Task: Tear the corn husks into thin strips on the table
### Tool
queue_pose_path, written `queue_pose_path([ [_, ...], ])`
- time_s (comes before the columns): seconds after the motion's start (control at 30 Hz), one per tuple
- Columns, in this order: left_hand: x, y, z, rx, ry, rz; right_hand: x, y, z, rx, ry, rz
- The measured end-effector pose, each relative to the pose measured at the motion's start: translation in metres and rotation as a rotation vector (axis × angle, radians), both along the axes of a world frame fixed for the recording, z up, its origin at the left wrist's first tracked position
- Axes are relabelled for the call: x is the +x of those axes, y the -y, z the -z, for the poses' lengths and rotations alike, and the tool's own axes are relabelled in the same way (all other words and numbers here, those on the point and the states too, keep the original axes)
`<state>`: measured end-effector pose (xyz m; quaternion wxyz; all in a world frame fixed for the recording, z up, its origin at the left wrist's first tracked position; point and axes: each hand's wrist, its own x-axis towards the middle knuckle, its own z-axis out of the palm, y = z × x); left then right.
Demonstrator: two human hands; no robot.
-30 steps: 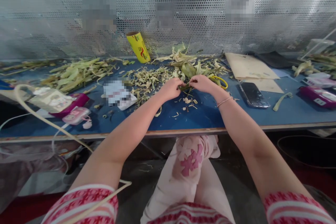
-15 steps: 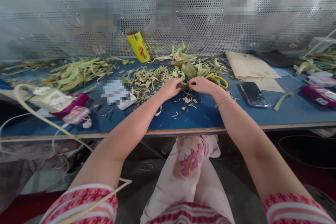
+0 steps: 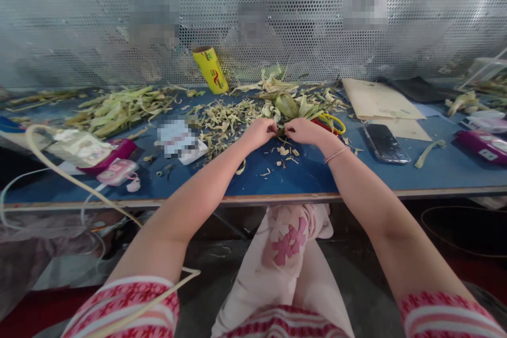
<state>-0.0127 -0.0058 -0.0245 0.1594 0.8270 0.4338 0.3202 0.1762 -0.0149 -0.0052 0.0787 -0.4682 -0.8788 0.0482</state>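
Note:
My left hand (image 3: 261, 132) is closed, its fingertips pinched at a thin green stem. Facing it from the right, my right hand (image 3: 303, 131) is closed around the same plant piece, whose wide green leaves (image 3: 288, 105) rise behind the fingers. The two hands nearly touch. Small pale cut bits (image 3: 285, 151) lie on the blue table just below them. A heap of shredded pale pieces (image 3: 224, 116) is left of my hands. Yellow-handled scissors (image 3: 336, 122) lie beside my right hand, partly covered.
A yellow tube (image 3: 212, 70) leans at the back by the perforated metal screen (image 3: 293, 26). Right of my hands are a phone (image 3: 385, 142) and brown cardboard (image 3: 378, 99). At left lie a leaf pile (image 3: 122, 108), a purple device (image 3: 113, 157) and a pale cable (image 3: 75, 179).
The view has shifted very slightly. Both hands stay pinched together at the plant piece, almost unmoved.

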Motion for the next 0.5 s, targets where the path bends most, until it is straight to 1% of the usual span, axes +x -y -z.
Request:
queue_pose_path([
  [0.2,-0.0005,-0.0005,0.0011,-0.028,0.003,-0.008,-0.0028,-0.0007,0.0022,0.025,0.031,0.036],
  [0.5,-0.0002,-0.0023,0.0026,-0.03,0.002,-0.011,-0.0063,0.0037,0.0002,0.049,0.066,0.058],
])
